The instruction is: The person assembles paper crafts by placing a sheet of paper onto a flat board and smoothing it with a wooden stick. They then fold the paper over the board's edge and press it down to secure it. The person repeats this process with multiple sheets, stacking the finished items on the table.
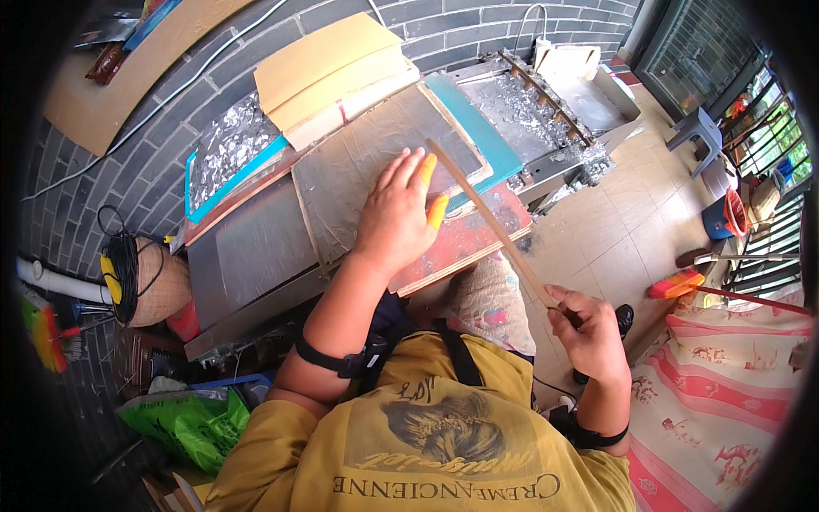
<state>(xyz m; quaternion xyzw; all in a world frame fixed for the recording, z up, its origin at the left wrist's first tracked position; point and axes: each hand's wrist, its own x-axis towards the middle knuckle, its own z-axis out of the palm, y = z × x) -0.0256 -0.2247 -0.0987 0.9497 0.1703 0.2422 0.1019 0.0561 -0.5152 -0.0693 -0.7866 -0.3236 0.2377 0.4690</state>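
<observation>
My left hand (398, 214) rests flat on a stack of thin grey sheets (358, 150). Orange finger covers are on its thumb and index finger. My right hand (585, 329) grips the near end of a long, thin wooden or bamboo strip (489, 221). The strip slants up and left, its far tip close to my left fingertips over the sheets. I cannot tell whether the tip touches them. Beneath the sheets lie a teal mat (492, 150) and a worn red board (470, 237). Left of the stack is a smooth dark plate (259, 233).
Behind the sheets stands a stack of yellowish paper (329, 70), beside a blue-rimmed tray (192, 201) heaped with silvery flakes. A metal frame with a bar (544, 96) is at the back right. A grey stool (697, 134) and a broom (678, 283) are on the right.
</observation>
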